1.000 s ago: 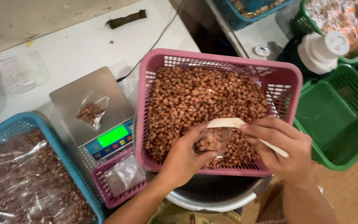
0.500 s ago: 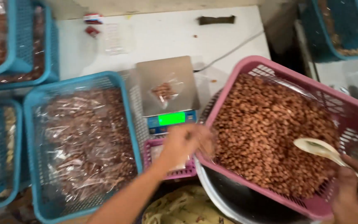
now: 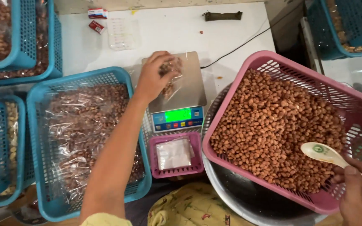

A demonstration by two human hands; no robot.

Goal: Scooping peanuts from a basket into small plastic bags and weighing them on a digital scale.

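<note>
White tabletop [image 3: 231, 33] | left hand [image 3: 153, 79] gripping clear bag of peanuts [image 3: 170, 73] on silver digital scale [image 3: 177, 92], 12 o'clock | right hand [image 3: 359, 192] closed around pale plastic spoon [image 3: 323, 152] over pink basket of loose peanuts [image 3: 273, 125], 3 o'clock | filled bags in blue basket [image 3: 84, 125], 9 o'clock; weighing under way, most peanuts unbagged

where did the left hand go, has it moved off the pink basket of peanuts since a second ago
Yes. The left hand has left the pink basket and now rests on the scale, to that basket's left, holding a small bag of peanuts on the pan.

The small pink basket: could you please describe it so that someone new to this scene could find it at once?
Start at the white table and find the metal scale where the left hand rests. Directly below its green display sits the small pink basket. It alone holds empty clear bags, unlike the big pink basket heaped with peanuts.
</note>
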